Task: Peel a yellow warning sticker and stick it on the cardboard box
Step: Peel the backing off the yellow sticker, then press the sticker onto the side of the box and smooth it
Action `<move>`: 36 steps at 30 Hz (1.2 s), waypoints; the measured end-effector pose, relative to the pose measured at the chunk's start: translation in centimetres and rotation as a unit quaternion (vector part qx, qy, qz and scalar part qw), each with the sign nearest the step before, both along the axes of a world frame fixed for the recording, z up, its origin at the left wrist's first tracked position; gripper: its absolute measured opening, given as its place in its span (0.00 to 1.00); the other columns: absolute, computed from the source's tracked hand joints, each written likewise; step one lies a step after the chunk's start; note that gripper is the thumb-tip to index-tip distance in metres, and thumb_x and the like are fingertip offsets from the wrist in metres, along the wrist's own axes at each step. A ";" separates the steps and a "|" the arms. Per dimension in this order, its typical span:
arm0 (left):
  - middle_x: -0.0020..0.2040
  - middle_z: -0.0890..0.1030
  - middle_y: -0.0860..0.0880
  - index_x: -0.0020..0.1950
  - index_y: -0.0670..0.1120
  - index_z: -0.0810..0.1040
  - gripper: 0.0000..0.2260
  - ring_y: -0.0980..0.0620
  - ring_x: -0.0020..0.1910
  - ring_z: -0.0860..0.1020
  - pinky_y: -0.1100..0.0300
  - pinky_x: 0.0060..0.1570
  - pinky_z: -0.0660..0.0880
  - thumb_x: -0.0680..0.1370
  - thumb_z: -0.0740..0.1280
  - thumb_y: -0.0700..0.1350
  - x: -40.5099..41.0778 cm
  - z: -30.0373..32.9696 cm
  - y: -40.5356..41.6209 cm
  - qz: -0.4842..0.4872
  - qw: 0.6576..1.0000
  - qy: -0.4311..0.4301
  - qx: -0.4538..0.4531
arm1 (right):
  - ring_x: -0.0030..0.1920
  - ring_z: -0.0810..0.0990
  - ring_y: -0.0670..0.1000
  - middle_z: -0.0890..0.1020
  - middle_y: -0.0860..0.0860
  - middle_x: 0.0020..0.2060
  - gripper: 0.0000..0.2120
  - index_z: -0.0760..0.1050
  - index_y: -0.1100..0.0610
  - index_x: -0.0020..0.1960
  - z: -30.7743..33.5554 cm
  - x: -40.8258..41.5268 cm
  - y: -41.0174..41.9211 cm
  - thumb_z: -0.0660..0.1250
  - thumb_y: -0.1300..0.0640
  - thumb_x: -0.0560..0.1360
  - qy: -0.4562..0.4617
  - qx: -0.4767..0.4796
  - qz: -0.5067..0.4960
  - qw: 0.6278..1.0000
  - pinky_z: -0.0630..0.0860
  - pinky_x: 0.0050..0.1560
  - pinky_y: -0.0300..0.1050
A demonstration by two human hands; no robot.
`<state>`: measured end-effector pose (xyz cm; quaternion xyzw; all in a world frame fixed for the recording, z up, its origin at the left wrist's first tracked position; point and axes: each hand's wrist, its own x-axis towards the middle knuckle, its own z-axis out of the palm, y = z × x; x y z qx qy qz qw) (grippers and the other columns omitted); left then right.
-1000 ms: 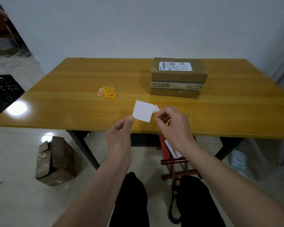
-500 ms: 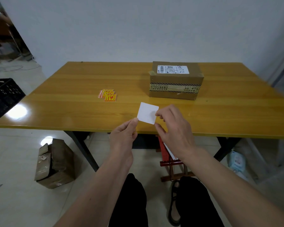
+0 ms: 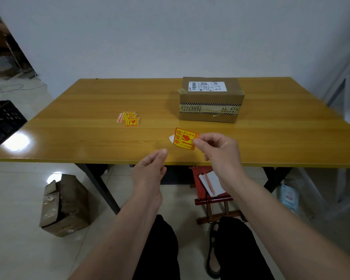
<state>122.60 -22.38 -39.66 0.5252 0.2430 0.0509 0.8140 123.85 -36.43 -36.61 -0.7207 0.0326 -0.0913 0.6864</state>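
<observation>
My right hand (image 3: 220, 152) pinches the right edge of a yellow warning sticker (image 3: 184, 138), held just above the table with its red print facing me. A small white corner of paper (image 3: 171, 138) shows behind the sticker's left edge. Below and to the left of the sticker, my left hand (image 3: 150, 168) hangs at the table's front edge, loosely curled, with nothing in it. The brown cardboard box (image 3: 210, 102), with a white shipping label and striped tape, stands on the table beyond the sticker. A small pile of yellow stickers (image 3: 128, 119) lies left of the box.
The wooden table (image 3: 79, 138) reaches to the white wall. On the floor are a torn cardboard box (image 3: 65, 205) at the left, a black crate (image 3: 2, 122) at the far left, and a red stool (image 3: 210, 186) with papers under the table.
The sticker has been turned from its white back to its yellow printed face. My left hand has let go of it and dropped lower; my right hand alone holds it now.
</observation>
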 end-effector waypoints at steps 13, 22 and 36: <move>0.47 0.81 0.51 0.51 0.47 0.80 0.08 0.53 0.51 0.76 0.60 0.51 0.73 0.73 0.71 0.44 -0.2 -0.1 -1.2 -0.092 0.990 0.013 -0.103 | 0.31 0.71 0.46 0.78 0.46 0.28 0.01 0.81 0.55 0.41 -0.1 -0.8 1.0 0.71 0.60 0.71 0.083 0.150 -0.006 0.985 0.71 0.30 0.37; 0.49 0.84 0.53 0.55 0.48 0.80 0.12 0.56 0.53 0.77 0.57 0.59 0.69 0.73 0.70 0.46 -0.6 0.4 -2.9 -0.063 0.982 -0.028 -0.177 | 0.32 0.72 0.46 0.78 0.50 0.31 0.02 0.79 0.57 0.43 -0.7 -1.7 2.8 0.70 0.62 0.72 0.125 0.338 -0.022 0.933 0.69 0.32 0.39; 0.42 0.85 0.53 0.42 0.51 0.83 0.04 0.57 0.45 0.80 0.65 0.48 0.75 0.71 0.73 0.42 -0.3 1.0 -2.1 0.000 0.995 -0.089 0.052 | 0.33 0.71 0.45 0.76 0.45 0.30 0.04 0.81 0.51 0.42 -1.3 -2.1 2.3 0.68 0.56 0.74 0.051 0.121 -0.052 0.990 0.72 0.35 0.41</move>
